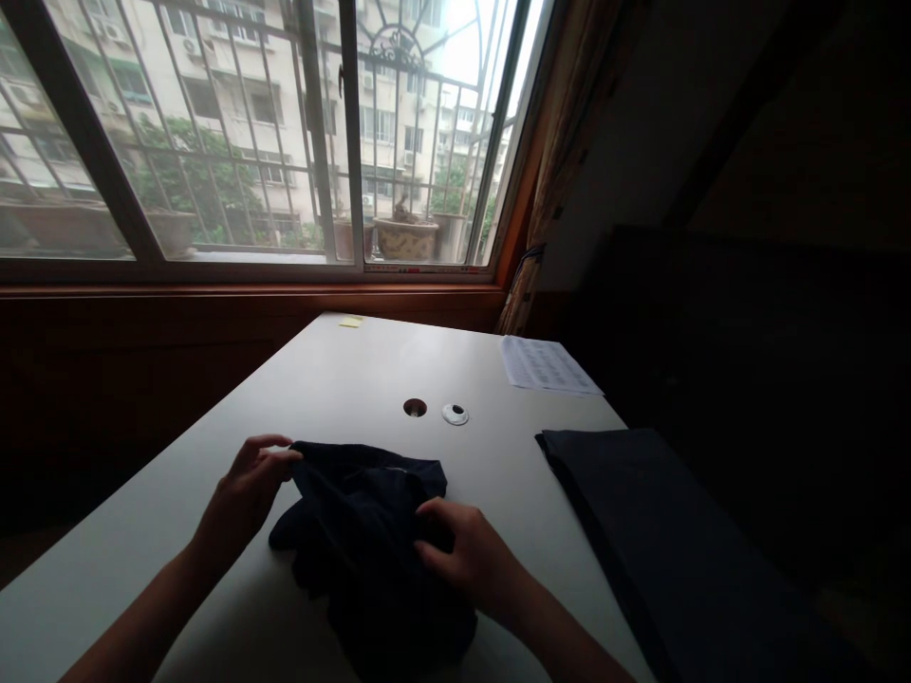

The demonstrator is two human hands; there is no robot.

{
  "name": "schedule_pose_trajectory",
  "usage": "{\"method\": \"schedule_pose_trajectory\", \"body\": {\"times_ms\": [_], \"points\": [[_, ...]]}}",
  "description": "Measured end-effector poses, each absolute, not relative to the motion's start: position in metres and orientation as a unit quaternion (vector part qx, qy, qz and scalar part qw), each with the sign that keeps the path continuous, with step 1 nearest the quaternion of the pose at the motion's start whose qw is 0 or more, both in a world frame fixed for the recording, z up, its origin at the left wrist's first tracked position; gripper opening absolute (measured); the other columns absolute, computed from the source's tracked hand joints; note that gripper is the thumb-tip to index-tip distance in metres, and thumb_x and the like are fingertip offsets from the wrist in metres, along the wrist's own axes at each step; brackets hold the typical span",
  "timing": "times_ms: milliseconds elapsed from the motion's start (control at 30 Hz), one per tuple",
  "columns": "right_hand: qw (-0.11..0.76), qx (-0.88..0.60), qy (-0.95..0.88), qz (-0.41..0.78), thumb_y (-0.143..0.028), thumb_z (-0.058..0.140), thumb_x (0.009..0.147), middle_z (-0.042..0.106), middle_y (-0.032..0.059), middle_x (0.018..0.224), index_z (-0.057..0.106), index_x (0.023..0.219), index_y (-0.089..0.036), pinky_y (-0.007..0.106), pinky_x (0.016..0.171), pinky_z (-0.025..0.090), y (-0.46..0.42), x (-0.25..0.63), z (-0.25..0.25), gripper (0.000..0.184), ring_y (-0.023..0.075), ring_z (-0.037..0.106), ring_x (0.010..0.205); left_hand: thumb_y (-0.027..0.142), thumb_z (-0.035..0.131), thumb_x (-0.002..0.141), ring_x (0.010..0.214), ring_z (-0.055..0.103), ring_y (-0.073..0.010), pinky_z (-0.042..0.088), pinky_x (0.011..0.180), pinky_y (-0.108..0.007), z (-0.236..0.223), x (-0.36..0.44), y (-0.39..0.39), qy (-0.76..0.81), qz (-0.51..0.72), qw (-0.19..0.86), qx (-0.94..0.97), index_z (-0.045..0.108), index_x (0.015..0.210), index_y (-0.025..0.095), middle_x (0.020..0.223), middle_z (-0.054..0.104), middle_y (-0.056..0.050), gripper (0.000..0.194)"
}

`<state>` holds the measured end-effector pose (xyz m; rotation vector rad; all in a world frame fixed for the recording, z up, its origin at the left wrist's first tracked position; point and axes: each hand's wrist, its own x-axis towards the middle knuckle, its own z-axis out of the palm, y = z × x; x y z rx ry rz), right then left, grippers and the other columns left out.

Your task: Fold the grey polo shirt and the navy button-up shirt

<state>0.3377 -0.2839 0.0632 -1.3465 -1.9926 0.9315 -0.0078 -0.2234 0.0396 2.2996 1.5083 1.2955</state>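
A crumpled dark navy cloth garment (356, 531) lies bunched on the white table (234, 427), in front of me; its exact kind does not show. At its upper left corner, my left hand (252, 479) pinches the edge between thumb and fingers and holds it up a little. My right hand (462, 550) is closed on the right side of the same fabric, thumb and forefinger curled against a fold. Some fingertips of this hand are hidden by the cloth. Folded dark cloth (633, 512) lies at the table's right edge, apart from both hands.
Beyond the hands are a round hole (415, 408) in the tabletop and its loose white cover (455, 415). Printed sheets (548, 365) lie at the far right corner, a yellow sticky note (350, 323) at the far left. A barred window (285, 142) stands behind the table.
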Motion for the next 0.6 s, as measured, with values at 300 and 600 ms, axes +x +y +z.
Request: {"method": "schedule_pose_trajectory", "body": {"times_ms": [300,600], "points": [[0.217,-0.402,-0.773,0.44,-0.046,0.069,0.088,0.066,-0.0021,0.076,0.071,0.088,-0.022,0.023,0.06,0.044,-0.304,0.324,0.074,0.024,0.0125,0.06,0.065,0.049,0.068,0.081,0.055,0.054,-0.0132,0.045,0.047,-0.022,0.093,0.024,-0.218,0.517,0.53,0.415,0.529,0.058,0.107,0.021,0.072,0.059,0.003,0.039],[0.274,-0.494,-0.659,0.496,-0.035,0.081,0.069,0.07,0.004,0.104,0.065,0.114,-0.021,0.032,0.077,0.051,-0.237,0.335,0.032,0.05,0.023,0.065,0.092,0.024,0.079,0.074,0.058,0.062,-0.0139,0.047,0.046,-0.019,0.12,0.044,-0.223,0.365,0.582,0.632,0.358,0.062,0.104,0.02,0.073,0.064,0.003,0.034]]}}
